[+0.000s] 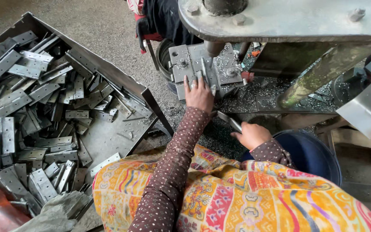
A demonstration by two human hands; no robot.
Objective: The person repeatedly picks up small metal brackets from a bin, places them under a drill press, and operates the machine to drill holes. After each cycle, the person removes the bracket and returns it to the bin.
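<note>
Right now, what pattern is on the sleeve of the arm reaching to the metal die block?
Brown sleeve with small white dots, head view.

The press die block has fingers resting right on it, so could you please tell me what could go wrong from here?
1. The left hand lies on the press die block, under the ram; a stroke could crush the fingers.
2. The right hand grips a metal strip whose edges may cut bare skin.
3. Metal shavings around the die could prick the hands.
</note>
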